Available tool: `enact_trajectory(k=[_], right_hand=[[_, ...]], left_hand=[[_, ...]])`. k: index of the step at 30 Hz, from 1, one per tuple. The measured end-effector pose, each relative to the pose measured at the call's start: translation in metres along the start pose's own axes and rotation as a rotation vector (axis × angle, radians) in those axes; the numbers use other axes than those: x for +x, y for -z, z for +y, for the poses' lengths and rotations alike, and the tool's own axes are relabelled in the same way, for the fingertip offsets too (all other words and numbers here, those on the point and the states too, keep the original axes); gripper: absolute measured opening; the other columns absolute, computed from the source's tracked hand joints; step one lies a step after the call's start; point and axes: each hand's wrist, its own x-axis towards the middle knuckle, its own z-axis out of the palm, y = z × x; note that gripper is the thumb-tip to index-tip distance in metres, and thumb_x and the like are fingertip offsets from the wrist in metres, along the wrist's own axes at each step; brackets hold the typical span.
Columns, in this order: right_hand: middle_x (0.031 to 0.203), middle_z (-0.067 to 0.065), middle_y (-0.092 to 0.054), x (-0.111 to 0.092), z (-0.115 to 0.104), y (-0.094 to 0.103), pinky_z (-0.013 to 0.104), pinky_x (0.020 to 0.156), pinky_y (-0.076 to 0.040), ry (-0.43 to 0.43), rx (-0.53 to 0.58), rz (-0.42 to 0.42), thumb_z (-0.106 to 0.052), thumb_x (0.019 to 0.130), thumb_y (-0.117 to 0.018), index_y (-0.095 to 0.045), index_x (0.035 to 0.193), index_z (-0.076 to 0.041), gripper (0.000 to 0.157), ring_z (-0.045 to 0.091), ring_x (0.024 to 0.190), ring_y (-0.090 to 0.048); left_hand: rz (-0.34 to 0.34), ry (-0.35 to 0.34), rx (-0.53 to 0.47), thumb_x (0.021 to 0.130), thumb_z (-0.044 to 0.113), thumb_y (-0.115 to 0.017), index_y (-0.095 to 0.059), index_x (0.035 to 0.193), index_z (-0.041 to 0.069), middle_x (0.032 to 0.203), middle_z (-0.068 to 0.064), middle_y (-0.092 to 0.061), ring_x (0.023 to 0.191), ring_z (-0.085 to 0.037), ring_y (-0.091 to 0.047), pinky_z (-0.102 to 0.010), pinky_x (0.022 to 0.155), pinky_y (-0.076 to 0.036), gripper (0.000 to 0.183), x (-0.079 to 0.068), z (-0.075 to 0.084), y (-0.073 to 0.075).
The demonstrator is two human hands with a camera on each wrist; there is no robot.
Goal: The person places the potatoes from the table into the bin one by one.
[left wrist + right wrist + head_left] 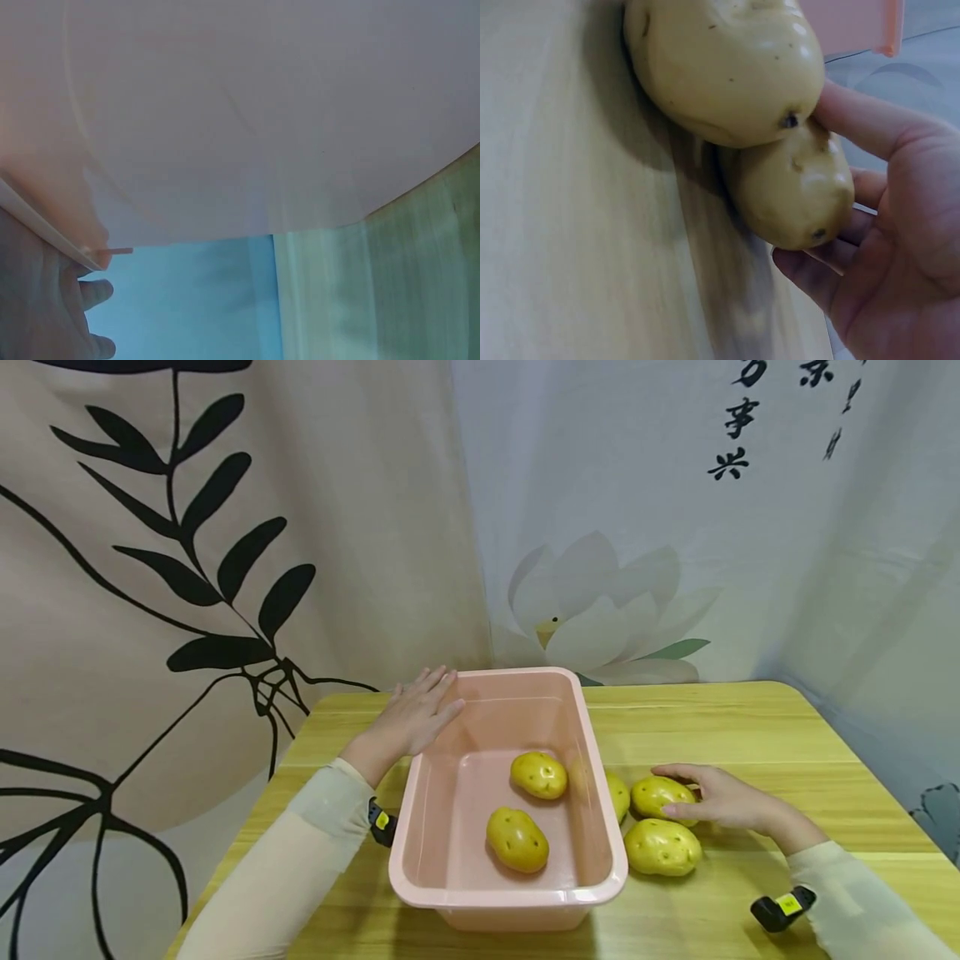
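A pink plastic basin (508,896) stands on the table with two yellow potatoes inside, a farther potato (539,775) and a nearer potato (517,840). My left hand (412,714) rests on the basin's far left rim, fingers straight; in the left wrist view the hand (34,300) lies along the rim. Right of the basin, my right hand (723,799) holds a potato (654,795) between thumb and fingers, on the table. The right wrist view shows the fingers round that potato (791,191), behind a bigger-looking potato (727,67).
Close in front of the held potato lies another potato (663,848). One more potato (618,795) is partly hidden by the basin's right wall. The wooden table (832,810) ends at a printed curtain (390,527) behind.
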Motion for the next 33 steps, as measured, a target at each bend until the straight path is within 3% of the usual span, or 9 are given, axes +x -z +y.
enact_trajectory(k=[8,16,33], right_hand=[[0.131,0.005,-0.048,0.008,-0.001,-0.006,0.044,0.096,-0.035,0.009,-0.023,0.005,-0.04,0.08,-0.068,-0.042,0.136,-0.012,0.067,0.025,0.121,-0.041],[0.132,0.011,-0.047,0.01,0.004,-0.007,0.054,0.096,-0.031,0.014,-0.036,0.023,-0.039,0.08,-0.069,-0.042,0.136,-0.008,0.069,0.033,0.122,-0.038],[0.129,0.014,-0.049,0.016,-0.006,-0.007,0.054,0.094,-0.035,0.033,-0.145,-0.001,-0.044,0.077,-0.07,-0.043,0.134,-0.003,0.075,0.035,0.118,-0.044]], left_hand=[[-0.002,0.003,-0.001,0.093,0.059,-0.015,-0.012,0.148,0.018,0.152,-0.002,-0.004,0.138,-0.027,-0.003,-0.058,0.104,-0.004,0.068,0.0,0.0,0.0],[-0.005,0.009,-0.017,0.094,0.057,-0.018,-0.012,0.148,0.02,0.152,-0.001,-0.003,0.138,-0.025,0.0,-0.056,0.105,-0.001,0.066,0.0,0.002,0.0],[-0.006,0.003,-0.016,0.095,0.056,-0.021,-0.011,0.148,0.018,0.153,-0.005,-0.007,0.138,-0.026,-0.001,-0.057,0.105,-0.001,0.066,0.001,0.001,-0.001]])
